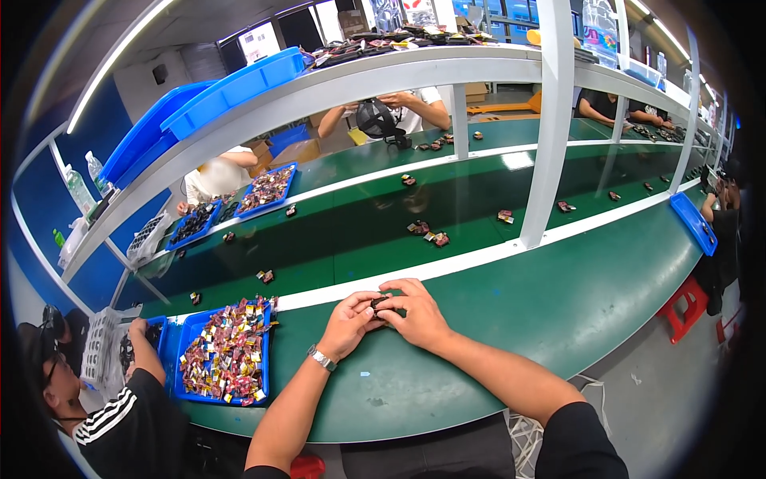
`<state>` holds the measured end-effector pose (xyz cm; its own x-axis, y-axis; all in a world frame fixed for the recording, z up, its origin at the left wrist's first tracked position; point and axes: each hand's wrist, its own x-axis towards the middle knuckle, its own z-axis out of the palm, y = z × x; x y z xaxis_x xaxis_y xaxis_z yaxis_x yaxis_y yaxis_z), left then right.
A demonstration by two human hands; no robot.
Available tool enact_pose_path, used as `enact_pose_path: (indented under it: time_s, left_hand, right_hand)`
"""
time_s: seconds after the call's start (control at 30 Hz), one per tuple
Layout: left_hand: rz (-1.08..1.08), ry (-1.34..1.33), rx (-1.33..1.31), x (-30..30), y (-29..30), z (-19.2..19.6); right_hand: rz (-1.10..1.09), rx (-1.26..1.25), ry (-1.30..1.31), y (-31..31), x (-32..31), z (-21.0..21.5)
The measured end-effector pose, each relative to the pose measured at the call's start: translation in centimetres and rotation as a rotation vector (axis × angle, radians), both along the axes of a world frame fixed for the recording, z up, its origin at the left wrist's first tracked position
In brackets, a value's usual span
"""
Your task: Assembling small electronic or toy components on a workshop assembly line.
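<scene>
Over the green bench, my left hand (348,326) and my right hand (418,314) meet, fingertips closed around a small black part (378,304). My fingers cover most of the part, so its exact kind does not show. A watch sits on my left wrist. To the left of my hands stands a blue tray (266,361) heaped with small dark-red and black pieces carrying yellow and white labels (222,351). A few of these pieces spill over its right rim.
Beyond a white rail (415,272) runs a green conveyor belt (343,231) with scattered small parts (436,238). White posts (546,160) carry a shelf overhead. A co-worker (120,407) sits at my left; others work across the belt. A red stool (685,310) stands at right.
</scene>
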<state>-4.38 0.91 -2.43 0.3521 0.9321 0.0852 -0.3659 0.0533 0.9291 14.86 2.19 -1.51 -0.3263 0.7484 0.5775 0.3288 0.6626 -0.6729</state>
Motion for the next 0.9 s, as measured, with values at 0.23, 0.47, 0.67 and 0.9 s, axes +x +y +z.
enact_pose_path:
  time_s: [0.23,0.47,0.67,0.9]
  left_hand:
    - [0.004,-0.032,-0.021,-0.2,0.1,-0.3]
    - [0.009,-0.041,-0.014,0.0,0.0,-0.1]
    - [0.034,-0.025,0.003,-0.4,0.2,-0.9]
    - [-0.030,-0.057,-0.014,-0.2,0.2,-0.2]
  right_hand:
    - [0.010,-0.013,0.057,-0.1,-0.5,-0.6]
    - [0.020,-0.074,0.059,-0.2,-0.5,-0.9]
    - [0.033,-0.036,0.054,-0.3,-0.8,-0.7]
    - [0.004,0.017,0.006,-0.3,-0.3,-0.3]
